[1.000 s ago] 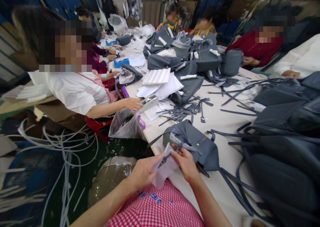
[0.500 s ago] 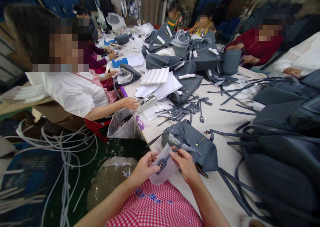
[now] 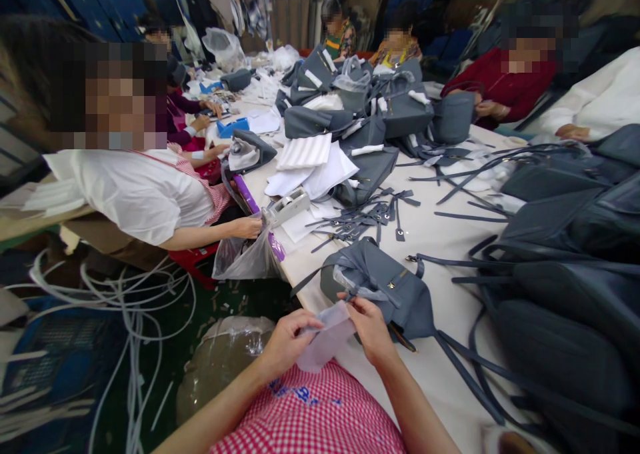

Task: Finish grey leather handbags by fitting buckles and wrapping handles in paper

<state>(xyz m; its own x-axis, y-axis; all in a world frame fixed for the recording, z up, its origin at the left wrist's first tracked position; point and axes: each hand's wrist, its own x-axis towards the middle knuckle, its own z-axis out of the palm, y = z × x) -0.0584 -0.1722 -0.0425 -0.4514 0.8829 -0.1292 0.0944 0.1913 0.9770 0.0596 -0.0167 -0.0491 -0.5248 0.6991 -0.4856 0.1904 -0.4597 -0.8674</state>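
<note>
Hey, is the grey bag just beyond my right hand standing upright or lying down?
Lying down: the grey bag rests on the table, with its gold emblem facing upward.

A bag workshop, with co-workers (image 3: 143, 197) lining a shared table (image 3: 425, 237) heaped with grey bags (image 3: 407, 294).

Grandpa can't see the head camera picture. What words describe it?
A person's left hand and right hand hold a translucent white sheet above a red-and-white checked garment. Just beyond, a blue-grey bag lies on a cream table, near small blue-grey straps and a heap of similar bags, with co-workers around.
</note>
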